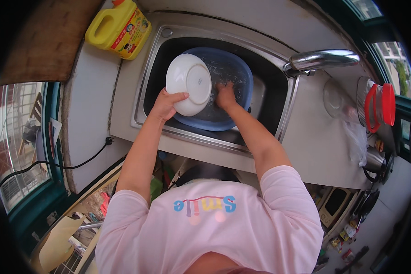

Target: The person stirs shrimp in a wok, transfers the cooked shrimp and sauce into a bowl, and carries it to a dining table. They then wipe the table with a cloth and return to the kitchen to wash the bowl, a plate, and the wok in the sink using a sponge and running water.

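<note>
A white ceramic plate (188,82) is tilted over the left part of a blue plastic basin (249,85), its underside with the foot ring facing up. My left hand (167,104) grips the plate's lower left edge, thumb on the underside. My right hand (225,95) reaches into the water in the basin, to the right of the plate; its fingers are partly under water, and whether they hold anything is hidden. The basin stands in a stainless steel sink (281,102).
A chrome faucet (323,59) stands at the sink's right corner. A yellow plastic jug (121,30) is at the upper left. Clear jars with red lids (387,104), a plastic bag (355,144) and a metal kettle (375,160) are at the right. A black cable (85,165) runs at the left.
</note>
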Demonstrator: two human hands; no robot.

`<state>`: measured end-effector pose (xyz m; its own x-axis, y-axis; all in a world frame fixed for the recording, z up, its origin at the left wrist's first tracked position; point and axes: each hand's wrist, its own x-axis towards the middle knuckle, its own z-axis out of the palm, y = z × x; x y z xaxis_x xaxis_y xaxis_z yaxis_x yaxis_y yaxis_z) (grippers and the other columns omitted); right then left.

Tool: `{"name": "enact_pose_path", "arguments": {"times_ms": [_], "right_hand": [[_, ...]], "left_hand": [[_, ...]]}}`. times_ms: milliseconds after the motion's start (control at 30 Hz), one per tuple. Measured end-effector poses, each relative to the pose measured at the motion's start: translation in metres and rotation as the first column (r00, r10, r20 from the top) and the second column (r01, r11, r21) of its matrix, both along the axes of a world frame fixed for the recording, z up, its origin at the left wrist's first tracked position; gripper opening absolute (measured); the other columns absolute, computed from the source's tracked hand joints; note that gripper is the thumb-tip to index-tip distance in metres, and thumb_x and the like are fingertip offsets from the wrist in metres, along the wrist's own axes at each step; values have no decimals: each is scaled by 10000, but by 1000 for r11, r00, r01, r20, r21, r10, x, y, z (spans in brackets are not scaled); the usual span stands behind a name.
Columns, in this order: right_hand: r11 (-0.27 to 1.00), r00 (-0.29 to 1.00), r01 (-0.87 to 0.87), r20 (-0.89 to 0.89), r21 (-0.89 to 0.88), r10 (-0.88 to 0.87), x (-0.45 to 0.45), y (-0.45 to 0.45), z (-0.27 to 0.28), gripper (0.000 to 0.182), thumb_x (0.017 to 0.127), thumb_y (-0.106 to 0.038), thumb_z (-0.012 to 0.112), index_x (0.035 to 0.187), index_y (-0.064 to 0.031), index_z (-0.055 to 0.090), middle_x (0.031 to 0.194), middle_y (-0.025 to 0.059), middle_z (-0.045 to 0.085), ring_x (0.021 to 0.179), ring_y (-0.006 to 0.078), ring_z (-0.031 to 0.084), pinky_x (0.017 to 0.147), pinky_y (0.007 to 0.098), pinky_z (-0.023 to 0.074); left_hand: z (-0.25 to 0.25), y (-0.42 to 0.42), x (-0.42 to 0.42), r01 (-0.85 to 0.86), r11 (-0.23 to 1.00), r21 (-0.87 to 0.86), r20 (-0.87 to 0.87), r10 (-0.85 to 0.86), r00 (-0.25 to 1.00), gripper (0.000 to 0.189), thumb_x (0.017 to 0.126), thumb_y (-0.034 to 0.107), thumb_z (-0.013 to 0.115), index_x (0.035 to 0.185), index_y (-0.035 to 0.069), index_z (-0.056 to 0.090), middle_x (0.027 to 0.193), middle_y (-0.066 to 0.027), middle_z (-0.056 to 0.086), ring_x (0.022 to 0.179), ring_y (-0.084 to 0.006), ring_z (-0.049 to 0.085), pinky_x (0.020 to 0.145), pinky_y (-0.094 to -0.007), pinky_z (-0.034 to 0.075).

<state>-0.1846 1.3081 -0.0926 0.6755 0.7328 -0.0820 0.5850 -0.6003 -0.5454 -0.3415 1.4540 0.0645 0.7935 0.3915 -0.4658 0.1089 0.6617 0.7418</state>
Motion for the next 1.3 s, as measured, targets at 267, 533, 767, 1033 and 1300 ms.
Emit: {"name": "enact_pose_path", "arguments": {"times_ms": [267,533,767,1033,1300], "right_hand": [[941,915,-105,-403,-321,-35,21,16,36,489,767,-321,670,1110,12,563,1113,234,580,1063,328,562,859,390,464],[799,574,356,-788,485,223,-46,2,185,375,876,-252,584,1169,-24,533,977,46,568,858,96,504,771,248,431],[804,957,-229,-24,549,289,-78,24,178,373,894,-278,486,1243,-153,527,1364,54,444,1331,277,275,1054,458,195],[792,404,532,-912,299,72,26,82,113,315,908,-276,422,1071,-114,638,1085,90,605,1025,233,552,868,334,426],[617,465,751,-852,236,-240,-46,58,64,459,946,-317,311,1327,-84,416,1332,176,427,1228,309,406,1023,378,298]], "left_hand": [[-7,-1,4,-37,994,105,-115,50,992,494,701,-60,671,1166,-20,511,1076,-144,605,991,-246,597,873,-382,478],[-17,-12,14,37,971,238,-145,-2,989,438,728,-30,644,1151,9,536,1040,-110,615,916,-204,601,827,-330,477],[-31,-20,-3,149,916,373,-20,-153,988,475,803,81,632,1238,19,451,1183,-94,524,1048,-166,531,879,-286,442],[23,-38,10,262,873,411,-167,-211,963,433,736,21,615,1153,-7,499,1021,-81,597,926,-153,564,821,-287,452],[6,-36,25,-127,978,164,71,117,991,426,776,3,603,1189,-3,498,1082,-127,599,1008,-213,579,867,-335,464]]}}
